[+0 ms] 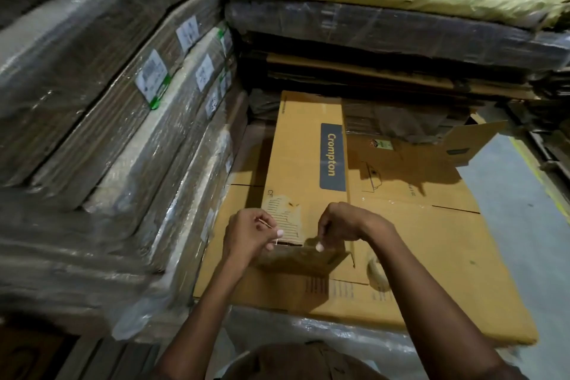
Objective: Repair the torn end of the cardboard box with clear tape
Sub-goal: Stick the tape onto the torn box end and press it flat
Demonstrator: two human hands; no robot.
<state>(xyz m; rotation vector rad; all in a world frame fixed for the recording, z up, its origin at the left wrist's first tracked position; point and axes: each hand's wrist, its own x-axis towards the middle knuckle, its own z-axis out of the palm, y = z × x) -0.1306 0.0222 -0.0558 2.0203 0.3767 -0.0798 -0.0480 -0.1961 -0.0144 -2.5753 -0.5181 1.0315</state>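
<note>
- the flattened tan cardboard box with the dark "crompton" label [303, 163] lies in the centre of the frame, on top of a wider flat sheet of tan cardboard [431, 244]; its near end, at lower centre, is the torn one, with the outer paper peeled away to bare corrugation [283, 219] and a small flap [305, 259] bent up.
- a strip of clear tape [293, 239] seems to be stretched across that end between the two hands; it is nearly invisible, so its edges cannot be told for certain.
- the left hand [249, 234] has its fingers curled, thumb and forefinger pinched together on what looks like one tape end, just left of the tear.
- the right hand [342, 227] is likewise curled, thumb tip pressed down at the flap's upper edge, apparently pinching the other tape end.
- the step in hand, as i judge it, is positioning the tape over the tear before sticking it down.
- the next move calls for lowering the strip taut and square, then smoothing it flat so the flap is held shut without wrinkles.
- plastic-wrapped bundles of cardboard [123, 120] fill the left of the frame, and more stacked cardboard [385, 25] runs across the top.
</note>
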